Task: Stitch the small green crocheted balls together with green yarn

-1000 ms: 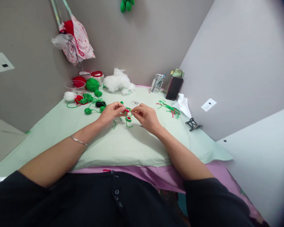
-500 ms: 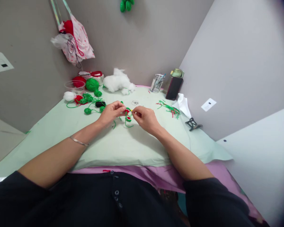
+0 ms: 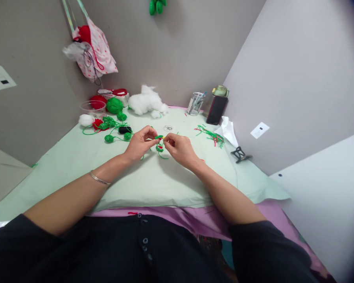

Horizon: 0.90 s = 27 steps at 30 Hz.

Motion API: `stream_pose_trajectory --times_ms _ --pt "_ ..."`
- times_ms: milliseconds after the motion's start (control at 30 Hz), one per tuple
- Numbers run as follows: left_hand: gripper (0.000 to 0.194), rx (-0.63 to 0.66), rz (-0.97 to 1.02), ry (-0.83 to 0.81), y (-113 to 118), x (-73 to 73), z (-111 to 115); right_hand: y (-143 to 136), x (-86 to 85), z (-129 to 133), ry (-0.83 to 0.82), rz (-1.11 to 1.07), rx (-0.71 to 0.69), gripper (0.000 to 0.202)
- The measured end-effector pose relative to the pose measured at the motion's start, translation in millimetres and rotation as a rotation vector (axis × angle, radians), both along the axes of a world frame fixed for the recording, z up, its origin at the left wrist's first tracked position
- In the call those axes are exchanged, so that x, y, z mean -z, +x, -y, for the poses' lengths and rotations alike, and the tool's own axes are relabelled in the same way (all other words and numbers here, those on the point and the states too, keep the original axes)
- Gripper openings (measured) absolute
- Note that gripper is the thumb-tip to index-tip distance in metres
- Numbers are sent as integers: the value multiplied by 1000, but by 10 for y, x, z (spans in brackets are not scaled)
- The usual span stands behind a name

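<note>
A small red and green crochet piece (image 3: 159,147) hangs over the middle of the table, green yarn tails trailing below it. My left hand (image 3: 140,144) pinches its upper edge between thumb and fingers. Close against it on the right, my right hand (image 3: 180,149) is closed in a pinch at the same edge. A tiny yellow thing (image 3: 164,137) shows at the right fingertips, too small to name; the rest of it is hidden by the fingers.
Green yarn balls (image 3: 114,105), a black object (image 3: 125,129) and a clear tub (image 3: 96,108) lie at left. White stuffing (image 3: 147,101) sits at the back. Rightward are a pen cup (image 3: 196,103), a phone (image 3: 217,110), yarn scraps (image 3: 211,135) and a black claw clip (image 3: 240,155).
The crochet piece has turned in my fingers, so its green edge now shows at the top between my hands. Both hands stay nearly in place.
</note>
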<state>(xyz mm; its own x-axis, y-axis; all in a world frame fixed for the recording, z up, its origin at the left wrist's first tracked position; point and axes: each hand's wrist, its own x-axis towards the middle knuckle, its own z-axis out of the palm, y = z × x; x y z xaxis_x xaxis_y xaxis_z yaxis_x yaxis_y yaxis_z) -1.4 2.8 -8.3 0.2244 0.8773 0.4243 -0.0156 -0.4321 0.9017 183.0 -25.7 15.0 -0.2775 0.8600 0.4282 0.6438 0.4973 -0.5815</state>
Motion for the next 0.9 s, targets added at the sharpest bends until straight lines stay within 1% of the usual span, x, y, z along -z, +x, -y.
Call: stream_pose_trajectory --times_ms 167,400,500,633,733,833,900 --pt "28 -47 -9 85 22 29 29 -29 12 -10 -125 -188 -31 12" --pt "17 -74 -36 284 10 101 16 -39 -35 -27 -308 -409 -112 16" --pt "13 -115 -47 422 -5 79 18 -14 -49 -41 -394 -503 -193 24" --pt "3 -155 -121 668 -36 30 19 28 -63 -51 -522 -611 -289 40" --pt "8 -168 -210 790 -56 20 18 38 -83 -36 -556 -637 -294 49" --pt "8 -165 -245 797 -59 23 32 30 -97 -20 -544 -622 -280 45" --pt "8 -154 -238 740 -46 16 55 25 -92 -20 -529 -625 -269 40"
